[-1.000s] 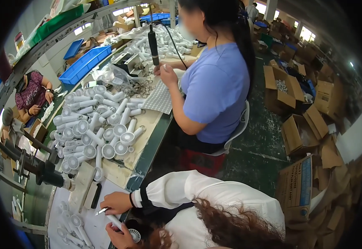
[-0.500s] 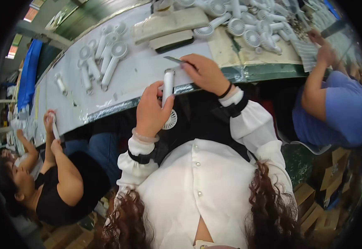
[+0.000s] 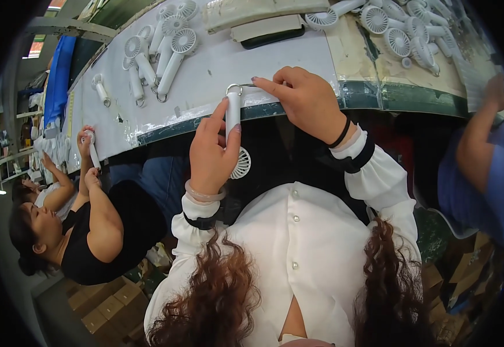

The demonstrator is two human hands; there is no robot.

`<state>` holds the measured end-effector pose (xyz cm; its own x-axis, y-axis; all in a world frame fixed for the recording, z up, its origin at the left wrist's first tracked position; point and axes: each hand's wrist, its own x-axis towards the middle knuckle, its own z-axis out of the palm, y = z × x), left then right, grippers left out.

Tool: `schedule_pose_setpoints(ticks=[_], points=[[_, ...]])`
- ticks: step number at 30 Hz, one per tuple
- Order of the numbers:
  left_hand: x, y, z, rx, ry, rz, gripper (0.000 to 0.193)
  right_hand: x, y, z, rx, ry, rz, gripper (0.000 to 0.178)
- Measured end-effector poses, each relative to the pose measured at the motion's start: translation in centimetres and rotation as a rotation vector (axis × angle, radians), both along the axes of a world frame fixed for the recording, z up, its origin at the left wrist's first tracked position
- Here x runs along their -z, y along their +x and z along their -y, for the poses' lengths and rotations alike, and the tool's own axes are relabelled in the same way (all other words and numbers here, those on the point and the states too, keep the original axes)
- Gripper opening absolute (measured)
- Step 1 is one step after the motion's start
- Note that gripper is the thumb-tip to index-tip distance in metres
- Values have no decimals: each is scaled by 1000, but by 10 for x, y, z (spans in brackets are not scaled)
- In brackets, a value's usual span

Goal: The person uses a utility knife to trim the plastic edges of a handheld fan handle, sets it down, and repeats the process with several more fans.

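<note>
A white handheld fan (image 3: 233, 113) is in my left hand (image 3: 210, 156), fingers closed around its handle. It is held handle end up, over the table's front edge, with the round grille (image 3: 241, 163) hanging below my hand. At the top of the handle sits a metal ring (image 3: 234, 89). My right hand (image 3: 310, 103) is closed on a thin, pointed metal tool (image 3: 247, 85), its tip at the ring. Whether the tip is through the ring or only touching it I cannot tell. Most of the tool is hidden by my fingers.
Several white fans (image 3: 171, 58) lie on the table at left, and another heap (image 3: 417, 29) is at right. A pale padded block (image 3: 263, 14) stands at the back. One co-worker (image 3: 104, 231) at left holds a fan; another (image 3: 477, 156) sits at right. Cardboard boxes (image 3: 110, 309) lie below.
My right hand has brought the tool's tip to the ring; before, the blade pointed left above it. The ring now stands up from the handle end. The view has shifted.
</note>
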<state>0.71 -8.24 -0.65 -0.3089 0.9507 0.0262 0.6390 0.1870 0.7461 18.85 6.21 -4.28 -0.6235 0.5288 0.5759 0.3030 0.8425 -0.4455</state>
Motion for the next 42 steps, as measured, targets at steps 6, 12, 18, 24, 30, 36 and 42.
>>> schedule_pose_setpoints(ticks=[6, 12, 18, 24, 30, 36, 42], points=[[0, -4, 12, -34, -37, 44, 54, 5, -11, 10, -41, 41, -17, 46], [3, -5, 19, -60, -29, 55, 54, 7, -14, 17, -50, 75, -16, 43], [7, -10, 20, -56, -16, 77, 54, 8, -16, 17, -56, 98, -11, 44], [5, -10, 20, -58, -17, 83, 54, 5, -18, 18, -60, 107, -1, 45], [5, -9, 20, -56, -18, 96, 54, 5, -18, 19, -69, 105, -3, 45], [6, -9, 20, -60, -9, 120, 54, 6, -18, 19, -75, 104, 15, 46], [9, -11, 20, -56, 6, 125, 53, 5, -17, 18, -102, 93, 43, 47]])
